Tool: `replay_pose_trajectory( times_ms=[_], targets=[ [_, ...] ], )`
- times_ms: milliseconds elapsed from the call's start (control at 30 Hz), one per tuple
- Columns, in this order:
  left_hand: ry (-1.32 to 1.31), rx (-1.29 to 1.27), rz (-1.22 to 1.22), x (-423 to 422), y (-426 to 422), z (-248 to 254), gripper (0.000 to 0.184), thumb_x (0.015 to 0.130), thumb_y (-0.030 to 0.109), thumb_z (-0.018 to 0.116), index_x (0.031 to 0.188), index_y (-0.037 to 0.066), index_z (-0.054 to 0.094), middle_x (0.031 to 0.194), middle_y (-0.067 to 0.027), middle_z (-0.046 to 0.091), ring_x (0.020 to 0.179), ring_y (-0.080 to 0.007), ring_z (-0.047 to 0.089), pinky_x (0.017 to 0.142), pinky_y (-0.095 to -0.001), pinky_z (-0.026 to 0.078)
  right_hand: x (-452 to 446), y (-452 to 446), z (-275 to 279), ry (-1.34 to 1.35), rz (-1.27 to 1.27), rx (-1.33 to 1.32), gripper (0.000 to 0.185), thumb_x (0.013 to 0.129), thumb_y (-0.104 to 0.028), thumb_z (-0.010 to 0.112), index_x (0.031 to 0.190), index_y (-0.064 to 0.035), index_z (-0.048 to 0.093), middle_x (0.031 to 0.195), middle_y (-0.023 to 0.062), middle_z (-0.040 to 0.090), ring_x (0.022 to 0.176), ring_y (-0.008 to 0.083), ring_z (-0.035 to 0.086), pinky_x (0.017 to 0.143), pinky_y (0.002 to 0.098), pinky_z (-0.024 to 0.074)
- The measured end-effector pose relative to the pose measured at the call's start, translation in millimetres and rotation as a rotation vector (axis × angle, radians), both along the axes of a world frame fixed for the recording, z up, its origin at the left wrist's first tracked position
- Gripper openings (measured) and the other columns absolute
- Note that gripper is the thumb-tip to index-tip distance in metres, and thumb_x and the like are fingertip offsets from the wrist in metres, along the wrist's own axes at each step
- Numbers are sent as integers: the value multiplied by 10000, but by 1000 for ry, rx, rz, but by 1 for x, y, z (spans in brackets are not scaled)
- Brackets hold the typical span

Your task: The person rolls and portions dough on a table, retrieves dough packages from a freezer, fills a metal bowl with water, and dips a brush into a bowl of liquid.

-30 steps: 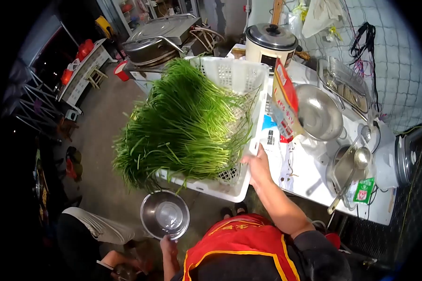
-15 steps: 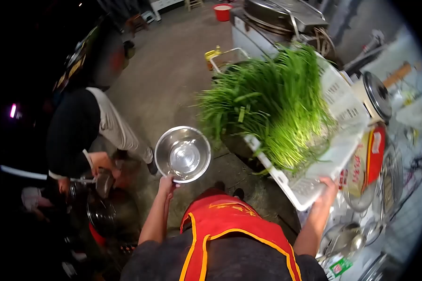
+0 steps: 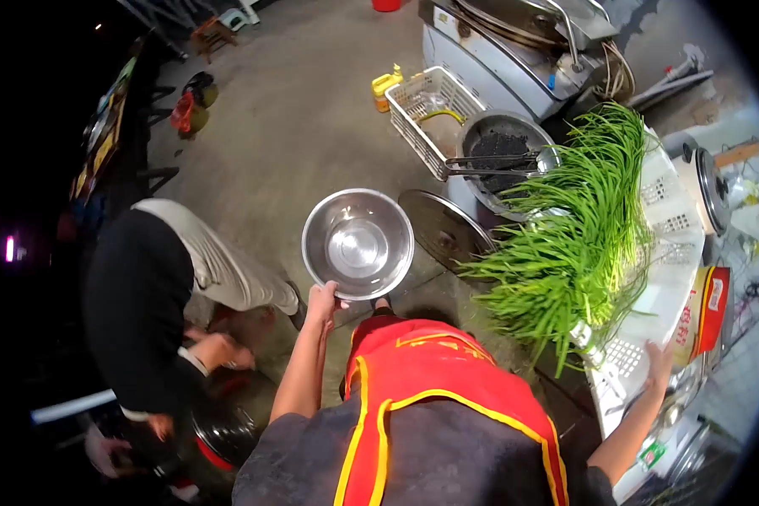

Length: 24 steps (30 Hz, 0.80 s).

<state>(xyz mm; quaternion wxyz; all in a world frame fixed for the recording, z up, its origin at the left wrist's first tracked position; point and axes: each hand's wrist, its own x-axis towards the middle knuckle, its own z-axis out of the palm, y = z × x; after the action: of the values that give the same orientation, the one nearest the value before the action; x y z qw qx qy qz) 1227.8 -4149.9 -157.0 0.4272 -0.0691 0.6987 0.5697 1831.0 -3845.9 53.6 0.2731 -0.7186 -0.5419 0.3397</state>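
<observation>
My left hand [image 3: 323, 305] grips the rim of a shiny steel basin [image 3: 358, 244] and holds it out over the floor. Nothing shows inside the basin apart from reflections. At the right, my right hand [image 3: 656, 368] is on the near edge of a white perforated plastic basket [image 3: 670, 244], thumb on the inner side and the other fingers partly hidden. A big heap of long green garlic chives [image 3: 578, 232] fills the basket, with leaves drooping over its left side.
Beyond the chives are a wide pan of black pieces [image 3: 502, 152] with tongs, a white crate [image 3: 422, 101] and a yellow jug [image 3: 385, 88]. A round lid [image 3: 447, 228] leans below. At left a person in black [image 3: 143, 304] bends over. A cooker [image 3: 704, 190] stands on the right counter.
The basket of chives has moved right and sits lower, with my right hand still at its edge. The basin has shifted right and up in view. The pan and crate behind are now uncovered.
</observation>
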Motion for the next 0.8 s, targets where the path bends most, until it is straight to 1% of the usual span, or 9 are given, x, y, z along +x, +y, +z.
replay_pose_trajectory(
  times_ms=[100, 200, 233, 333, 400, 467, 600, 700, 800],
  targets=[
    [30, -23, -57, -56, 27, 25, 211, 797, 103, 444, 823, -66, 568, 658, -120, 601, 469, -179, 562, 406, -273, 468, -15, 4, 8, -95, -65, -64, 454, 748, -11, 593, 1183, 26, 468, 1020, 105, 582, 894, 188, 554, 792, 303, 445],
    [26, 5, -142, -114, 46, 9, 203, 803, 101, 444, 845, -58, 562, 678, -120, 608, 498, -188, 584, 412, -279, 472, -15, 9, 8, -374, -167, -153, 495, 719, -9, 642, 1181, 31, 470, 1012, 117, 588, 892, 179, 558, 795, 297, 449],
    [41, 1, -158, -129, 54, 9, 197, 808, 109, 451, 850, -54, 555, 687, -125, 612, 505, -190, 589, 413, -281, 474, -10, 12, 5, -363, -140, -165, 524, 710, -20, 658, 1193, 28, 458, 1025, 126, 585, 908, 187, 557, 800, 311, 450],
    [47, 12, -164, -168, 83, 13, 170, 805, 112, 466, 803, -42, 538, 671, -125, 606, 482, -186, 580, 410, -279, 477, 14, 24, 7, -697, -312, -77, 609, 685, -75, 709, 1215, 21, 426, 1085, 154, 569, 973, 233, 550, 850, 348, 432],
    [22, 16, -176, -191, 103, 18, 153, 800, 106, 474, 789, -37, 529, 660, -120, 601, 477, -179, 577, 407, -273, 476, 19, 35, 27, -764, -148, 180, 639, 697, -154, 718, 1230, 15, 408, 1124, 176, 554, 1015, 273, 541, 882, 355, 408],
    [55, -4, -175, -210, 124, 22, 164, 806, 128, 468, 788, -17, 542, 647, -97, 589, 492, -172, 559, 420, -271, 452, 37, 63, 45, -804, -238, 169, 601, 744, -227, 676, 1233, 8, 417, 1124, 185, 556, 1024, 295, 542, 887, 345, 399],
    [76, -24, -237, -251, 165, 33, 157, 801, 127, 474, 752, -5, 541, 634, -89, 575, 488, -168, 547, 420, -275, 449, -77, 124, 103, -869, -288, 303, 492, 817, -327, 584, 1161, 16, 508, 1111, 200, 575, 1031, 310, 551, 884, 358, 404],
    [61, -46, -275, -277, 192, 39, 160, 799, 118, 466, 721, -1, 538, 624, -86, 565, 485, -171, 539, 421, -283, 448, -100, 191, 106, -1037, -117, 417, 497, 828, -340, 572, 1166, 19, 515, 1110, 205, 579, 1037, 302, 558, 895, 346, 404],
    [48, -34, -353, -310, 226, 41, 172, 815, 104, 442, 823, -40, 535, 667, -113, 596, 501, -185, 580, 425, -280, 481, -158, 244, 112, -908, -10, 512, 472, 845, -301, 557, 1186, 21, 503, 1115, 200, 580, 1042, 274, 562, 900, 327, 407]
  ],
)
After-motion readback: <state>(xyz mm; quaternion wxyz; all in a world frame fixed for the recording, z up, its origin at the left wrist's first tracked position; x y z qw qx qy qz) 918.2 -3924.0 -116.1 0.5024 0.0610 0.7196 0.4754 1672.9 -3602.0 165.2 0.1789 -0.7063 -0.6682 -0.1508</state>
